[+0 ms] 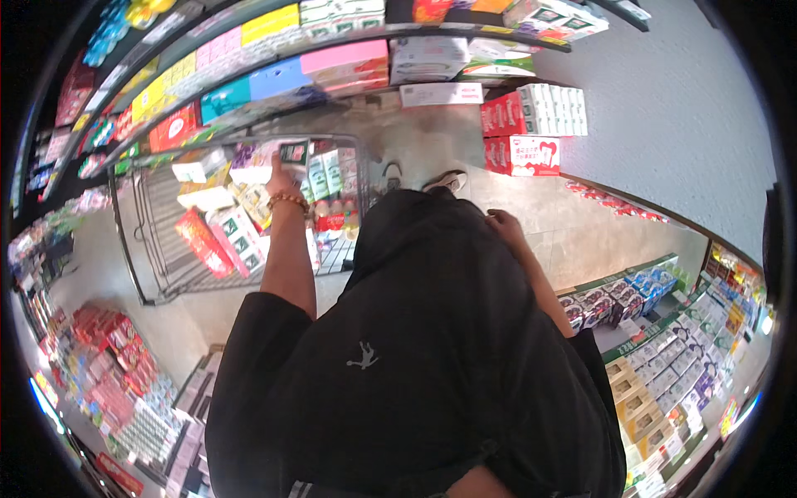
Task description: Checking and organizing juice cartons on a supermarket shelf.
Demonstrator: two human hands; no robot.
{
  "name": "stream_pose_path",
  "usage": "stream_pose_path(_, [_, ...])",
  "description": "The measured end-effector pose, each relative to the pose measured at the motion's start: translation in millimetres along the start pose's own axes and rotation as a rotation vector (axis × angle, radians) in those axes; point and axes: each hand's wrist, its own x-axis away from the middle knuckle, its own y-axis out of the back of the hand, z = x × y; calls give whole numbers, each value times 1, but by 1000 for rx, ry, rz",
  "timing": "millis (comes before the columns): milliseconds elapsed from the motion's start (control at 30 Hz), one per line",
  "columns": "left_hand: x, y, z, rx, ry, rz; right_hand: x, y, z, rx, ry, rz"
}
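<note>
Over a wire shopping cart (363, 170) on the left, my left hand (283, 177) is closed on a white pack with a dark green label (293, 154). A beaded bracelet (288, 199) circles that wrist. Below it the cart holds a red bag (204, 242), a white and green pack (239, 238), and several green and white cartons (325, 173). My right hand (504, 225) hangs beside my black shirt (415, 332). Its fingers are loosely bent, partly hidden by the shirt edge, with nothing seen in them.
Shelves (274, 100) of boxed goods run across the far side. Red and white boxes (523, 155) are stacked against a grey panel (664, 108) at the right. Low displays of cartons (664, 365) stand at the near right, and red packages (112, 340) are piled at the near left.
</note>
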Motion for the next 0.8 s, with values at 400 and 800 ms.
stream_pose_path(400, [2, 29, -9, 94, -60, 109, -4, -3, 10, 150, 50, 20])
stream_pose_path(800, [206, 50, -23, 230, -123, 568, -76, 35, 34, -4, 143, 151])
